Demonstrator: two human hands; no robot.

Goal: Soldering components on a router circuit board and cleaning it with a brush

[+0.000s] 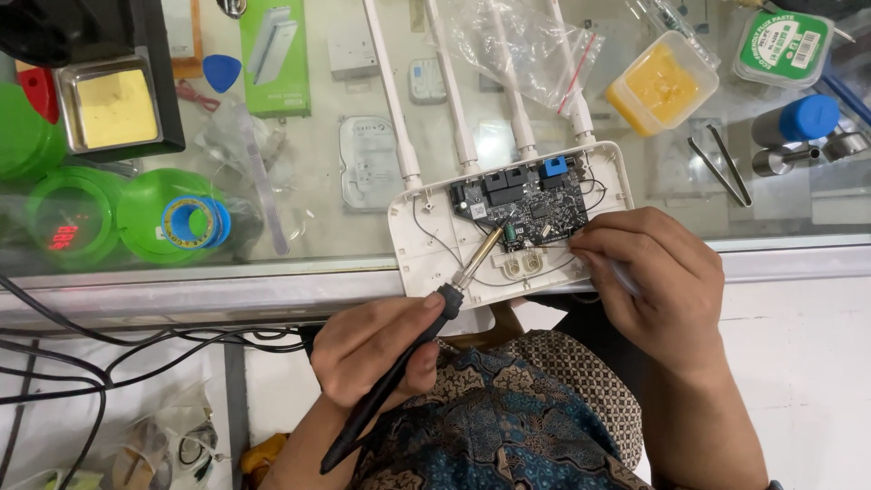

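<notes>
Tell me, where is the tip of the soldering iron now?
In the head view, the soldering iron tip rests on the black circuit board inside the open white router, just left of the right hand.

circuit board [522,204] in router shell [426,245] | tweezers [721,163] right

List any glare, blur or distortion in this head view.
Head view: even light, soft shadows; the glass counter reflects faintly; the plastic bag glints; circuit board, soldering iron, left hand and right hand sharp; wide-angle lens bends the edges.
</notes>
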